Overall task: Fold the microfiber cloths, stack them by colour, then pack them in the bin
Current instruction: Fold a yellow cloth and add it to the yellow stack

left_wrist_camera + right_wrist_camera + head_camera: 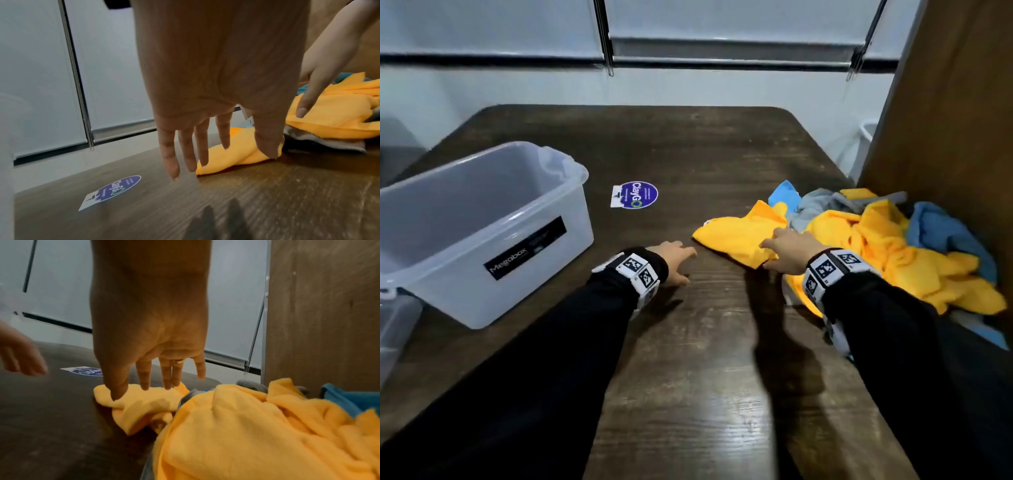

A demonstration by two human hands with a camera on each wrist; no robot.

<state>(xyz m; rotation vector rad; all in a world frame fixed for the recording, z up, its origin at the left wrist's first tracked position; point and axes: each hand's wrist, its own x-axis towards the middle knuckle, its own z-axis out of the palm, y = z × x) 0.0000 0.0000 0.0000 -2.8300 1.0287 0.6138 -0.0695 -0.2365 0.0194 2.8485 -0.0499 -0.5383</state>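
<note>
Now you are reaching right hand, fingers spread, onto crumpled yellow microfiber cloth at pile edge; left hand hovering beside, fingers straight and apart. Clear plastic bin sitting far left. Risk: dragging neighbouring cloths along, since pile is overlapping.

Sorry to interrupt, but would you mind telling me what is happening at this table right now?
A person is starting on a heap of unfolded microfiber cloths, yellow, blue and grey, at the right of the wooden table. Their right hand rests with straight fingers on the nearest yellow cloth. Their left hand, open and holding nothing, reaches toward that cloth's edge. The clear plastic bin stands on the left with nothing visible inside it, and no folded cloth is in view.
</note>
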